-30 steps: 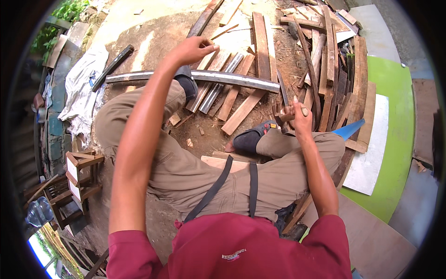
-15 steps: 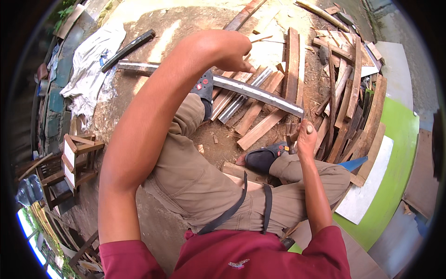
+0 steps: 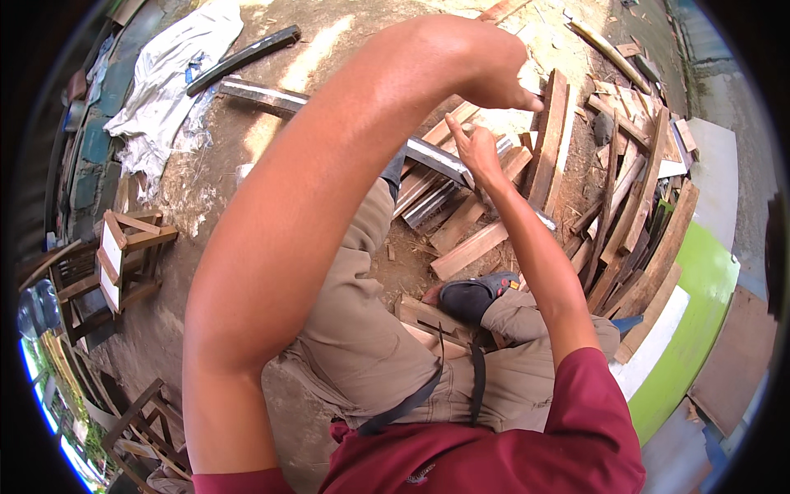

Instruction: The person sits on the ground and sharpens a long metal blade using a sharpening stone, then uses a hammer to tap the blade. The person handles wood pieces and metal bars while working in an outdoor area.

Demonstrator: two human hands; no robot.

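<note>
My left arm reaches far forward, and my left hand (image 3: 502,78) is bent down over the boards near the upright brown plank (image 3: 550,136). Its thumb points right, by the plank's top; its other fingers are hidden behind the hand. Just below it is my right hand (image 3: 479,155), its thumb and one finger toward the left hand, the rest curled out of sight. Whatever lies in its curl is hidden. Beneath both hands a dark bar with a white stripe (image 3: 436,158) crosses the boards, partly covered by my arms.
Several loose boards (image 3: 473,247) lie ahead, with a pile of planks (image 3: 638,189) at right. A green panel (image 3: 695,305) is beyond the pile. At left are a white cloth (image 3: 169,82), a dark beam (image 3: 243,59) and a small wooden frame (image 3: 132,255). My dark clog (image 3: 469,298) rests near the boards.
My left hand has moved right and forward to the upright plank. My right hand has risen from beside my knee to just below it. The view has shifted slightly.
</note>
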